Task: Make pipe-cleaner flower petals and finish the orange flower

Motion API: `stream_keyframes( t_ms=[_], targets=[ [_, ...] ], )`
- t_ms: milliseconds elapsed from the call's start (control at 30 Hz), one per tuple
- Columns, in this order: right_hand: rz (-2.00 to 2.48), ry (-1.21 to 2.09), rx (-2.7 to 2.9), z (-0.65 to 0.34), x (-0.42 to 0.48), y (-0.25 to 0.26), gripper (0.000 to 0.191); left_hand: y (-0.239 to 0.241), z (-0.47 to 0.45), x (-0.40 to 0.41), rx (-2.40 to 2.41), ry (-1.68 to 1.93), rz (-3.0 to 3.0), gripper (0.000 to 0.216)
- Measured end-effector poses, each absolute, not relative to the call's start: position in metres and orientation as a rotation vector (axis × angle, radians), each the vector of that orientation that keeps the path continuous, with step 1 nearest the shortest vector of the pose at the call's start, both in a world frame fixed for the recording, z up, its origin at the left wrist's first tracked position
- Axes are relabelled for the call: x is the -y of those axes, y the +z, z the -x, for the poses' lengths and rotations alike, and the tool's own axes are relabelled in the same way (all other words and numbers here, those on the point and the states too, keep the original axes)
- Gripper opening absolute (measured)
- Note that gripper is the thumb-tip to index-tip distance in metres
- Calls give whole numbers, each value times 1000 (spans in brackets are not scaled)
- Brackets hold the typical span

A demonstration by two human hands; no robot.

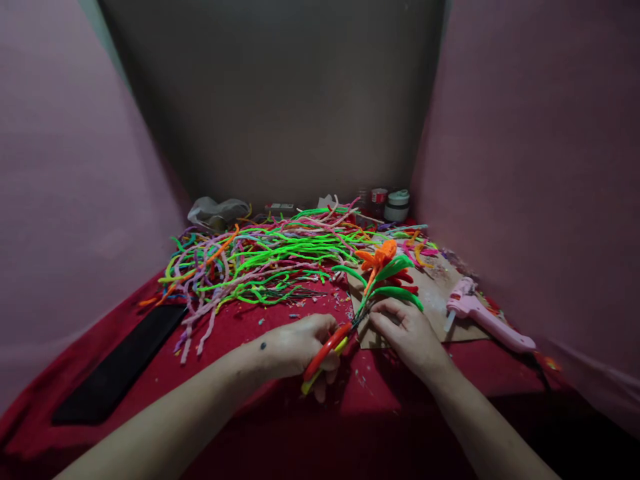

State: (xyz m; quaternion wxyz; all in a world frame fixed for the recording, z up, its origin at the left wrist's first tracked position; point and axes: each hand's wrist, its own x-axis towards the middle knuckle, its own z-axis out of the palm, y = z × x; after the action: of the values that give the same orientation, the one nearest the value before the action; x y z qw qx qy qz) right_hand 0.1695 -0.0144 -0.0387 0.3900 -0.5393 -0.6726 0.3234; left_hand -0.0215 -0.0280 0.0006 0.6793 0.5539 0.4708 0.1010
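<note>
My left hand is wrapped round a pair of pliers with red and yellow handles. Their dark jaws point up and to the right, at the base of a pipe cleaner flower. The flower has orange petals and long green leaves, with some red pieces behind them. My right hand pinches the flower low down, close to the jaws. Exactly what the jaws bite on is too small to make out.
A large heap of coloured pipe cleaners covers the back of the red cloth. Right of my hands, a pink glue gun rests on a cardboard sheet. A black flat object lies left; a lidded jar stands behind.
</note>
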Motion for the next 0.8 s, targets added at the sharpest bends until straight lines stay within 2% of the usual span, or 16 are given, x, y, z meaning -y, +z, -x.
stream_keyframes(
  t_ms=[300,567,700,800],
  targets=[
    [1286,1008,1519,-172,14,-40,17,17,33,33,-1169,4,-1471,22],
    [1146,1219,1357,-173,10,-45,20,35,43,49,-1368,-175,-2297,13],
    [1089,1366,1255,-176,11,-47,21,33,40,61,-1440,-291,-2539,21],
    [1050,1428,1209,-176,14,-46,22,34,38,67,-1459,-304,-2604,17]
  ],
)
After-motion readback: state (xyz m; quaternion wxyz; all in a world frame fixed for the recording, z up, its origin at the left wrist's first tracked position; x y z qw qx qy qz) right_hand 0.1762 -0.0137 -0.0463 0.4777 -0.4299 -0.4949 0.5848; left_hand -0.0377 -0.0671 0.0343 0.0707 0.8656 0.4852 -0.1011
